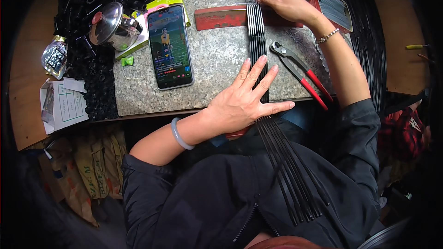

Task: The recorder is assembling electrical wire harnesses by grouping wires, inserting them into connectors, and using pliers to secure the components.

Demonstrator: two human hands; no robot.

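My left hand (237,99) lies with fingers spread across a row of thin black rods (290,175), pressing them flat near the front edge of a speckled stone slab (214,53). The rods run side by side over a worn red bar (219,18), and their near ends fan out over my lap. At their far ends is my right hand (284,4), thumb and forefinger closed together. Whatever they pinch is too small to make out. Fine metal wires stick out around these rod ends. End-cutting pliers with red handles (304,78) rest right of the rods.
A phone (169,48) with a lit screen leans at the slab's left. Beyond it stand a lidded steel mug (113,27) and a green wrapped sweet (128,61). An open box of thin metal pins (330,9) sits far right, beside a bundle of long black rods (369,50).
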